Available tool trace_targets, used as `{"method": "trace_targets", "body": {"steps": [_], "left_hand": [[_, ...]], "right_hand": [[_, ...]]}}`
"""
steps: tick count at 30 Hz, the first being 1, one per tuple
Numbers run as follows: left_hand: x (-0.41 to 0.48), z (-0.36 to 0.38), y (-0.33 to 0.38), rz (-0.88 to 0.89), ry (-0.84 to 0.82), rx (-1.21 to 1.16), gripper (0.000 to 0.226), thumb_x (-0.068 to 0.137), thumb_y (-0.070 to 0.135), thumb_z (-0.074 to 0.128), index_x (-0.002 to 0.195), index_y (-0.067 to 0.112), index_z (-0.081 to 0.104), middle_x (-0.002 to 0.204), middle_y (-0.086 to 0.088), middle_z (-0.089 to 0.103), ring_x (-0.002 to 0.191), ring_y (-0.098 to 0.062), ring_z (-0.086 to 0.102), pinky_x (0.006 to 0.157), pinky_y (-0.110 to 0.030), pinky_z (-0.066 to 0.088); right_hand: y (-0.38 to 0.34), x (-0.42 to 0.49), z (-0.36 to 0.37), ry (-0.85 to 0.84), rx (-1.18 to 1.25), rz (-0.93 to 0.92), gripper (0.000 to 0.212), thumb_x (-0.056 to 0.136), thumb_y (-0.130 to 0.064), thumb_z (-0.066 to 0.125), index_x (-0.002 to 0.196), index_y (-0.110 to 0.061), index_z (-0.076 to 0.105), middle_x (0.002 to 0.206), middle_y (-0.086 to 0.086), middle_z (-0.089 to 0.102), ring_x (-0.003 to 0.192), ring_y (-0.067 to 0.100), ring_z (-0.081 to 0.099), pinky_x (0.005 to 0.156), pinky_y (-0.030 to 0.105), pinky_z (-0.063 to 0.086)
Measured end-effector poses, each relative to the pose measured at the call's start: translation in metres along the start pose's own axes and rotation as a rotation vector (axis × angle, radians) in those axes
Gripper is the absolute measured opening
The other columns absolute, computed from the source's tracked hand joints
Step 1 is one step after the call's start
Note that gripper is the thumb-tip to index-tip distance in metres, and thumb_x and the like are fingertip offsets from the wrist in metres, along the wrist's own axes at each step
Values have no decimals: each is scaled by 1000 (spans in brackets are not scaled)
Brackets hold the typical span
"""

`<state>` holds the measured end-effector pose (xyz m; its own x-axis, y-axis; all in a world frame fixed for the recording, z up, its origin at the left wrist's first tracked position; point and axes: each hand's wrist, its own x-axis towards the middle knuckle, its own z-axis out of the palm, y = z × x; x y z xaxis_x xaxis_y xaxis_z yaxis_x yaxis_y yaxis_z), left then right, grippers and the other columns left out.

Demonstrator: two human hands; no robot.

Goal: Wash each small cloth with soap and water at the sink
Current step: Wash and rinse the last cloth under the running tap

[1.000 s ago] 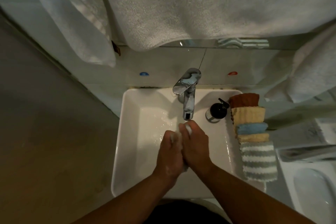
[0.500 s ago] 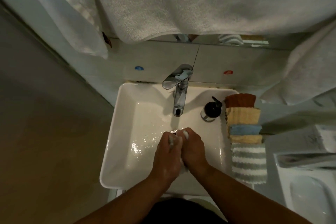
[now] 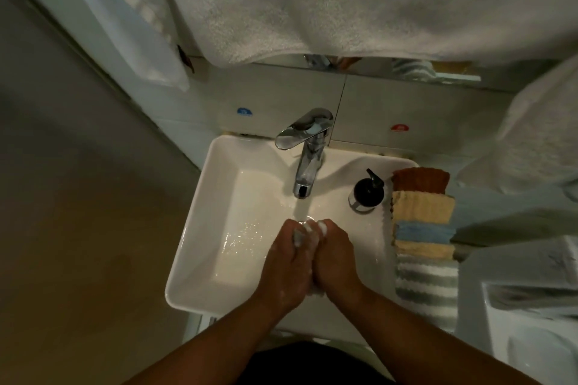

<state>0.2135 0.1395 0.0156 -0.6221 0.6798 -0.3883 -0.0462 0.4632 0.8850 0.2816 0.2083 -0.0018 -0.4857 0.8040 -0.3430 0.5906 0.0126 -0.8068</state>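
My left hand [image 3: 286, 262] and my right hand [image 3: 336, 256] are pressed together over the white sink [image 3: 200, 228], just below the chrome tap [image 3: 305, 147]. Between them they grip a small soapy white cloth [image 3: 308, 228], of which only foamy bits show at the fingertips and at the wrists. Water runs from the spout onto the hands. A row of folded small cloths [image 3: 422, 228] in brown, yellow, blue and grey stripes lies along the sink's right rim. A black soap pump bottle [image 3: 367, 192] stands beside the tap.
Large white towels [image 3: 344, 3] hang above the sink, another at the right [image 3: 538, 141]. Blue [image 3: 244, 111] and red [image 3: 399, 128] stickers mark the wall behind the tap. A white fixture [image 3: 538, 337] stands at the lower right; bare floor lies left.
The hands stay clasped on the soapy cloth and have shifted slightly back from the spout. The camera view has tilted, moving the sink lower in the frame.
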Motion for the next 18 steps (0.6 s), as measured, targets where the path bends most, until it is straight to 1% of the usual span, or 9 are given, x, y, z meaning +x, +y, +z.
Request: {"method": "trace_targets", "body": {"steps": [2,4,6,7,9,11,13,15,18], "left_hand": [[11,-7,2,-5,153,-21,22,101,38,55,95,17,54,84,1,66,77,-10,65,65,-25,52],[20,-9,0,-86,222,-93,18,104,29,51,96,14,52,88,-4,64,81,-18,63,70,-35,51],[17,-4,-7,-95,150,-128,20,106,26,47,92,14,53,83,1,64,77,-16,62,74,-45,52],[12,-2,-8,-101,113,-106,25,107,33,46,90,16,54,82,2,65,76,-15,64,74,-46,53],[1,-5,-7,-92,46,-104,33,101,54,44,88,27,56,85,1,68,81,-20,69,72,-48,58],[-2,-13,-3,-40,-43,-80,33,94,60,47,88,29,56,87,0,69,85,-22,69,74,-50,59],[9,-22,-6,-15,-13,-45,28,97,53,52,90,26,56,86,-1,68,85,-22,69,76,-49,59],[27,-30,-12,-74,114,-41,22,101,39,54,94,18,55,87,-4,66,84,-23,66,80,-48,56],[29,-30,-16,-127,84,-258,24,106,24,48,90,7,52,84,-8,62,78,-20,60,82,-47,52]], "right_hand": [[-6,-19,3,-11,41,-62,26,106,-40,41,95,-23,56,76,-12,62,68,-1,63,60,8,43],[-15,-30,8,-17,124,-103,20,105,-41,45,100,-25,54,79,-8,66,70,4,67,62,21,53],[-19,-21,10,55,79,-157,17,104,-38,48,89,-29,49,74,-9,63,68,4,64,61,22,50],[-19,-13,10,96,55,-160,21,104,-36,49,85,-28,47,70,-9,61,65,4,61,59,21,47],[-12,4,12,142,38,-111,25,105,-36,48,84,-22,49,69,-8,60,64,5,59,60,28,48],[-2,8,16,136,22,-53,26,105,-36,50,85,-19,52,71,-7,62,67,3,60,61,31,48],[-3,-4,22,98,-5,-48,22,105,-35,50,89,-21,54,74,-8,64,72,0,62,60,24,46],[-16,-23,27,50,23,-102,18,106,-35,46,98,-21,56,79,-8,66,72,2,64,59,16,47],[-34,-26,34,100,13,-150,17,105,-34,47,97,-21,54,83,-4,66,72,6,64,64,22,51]]}}
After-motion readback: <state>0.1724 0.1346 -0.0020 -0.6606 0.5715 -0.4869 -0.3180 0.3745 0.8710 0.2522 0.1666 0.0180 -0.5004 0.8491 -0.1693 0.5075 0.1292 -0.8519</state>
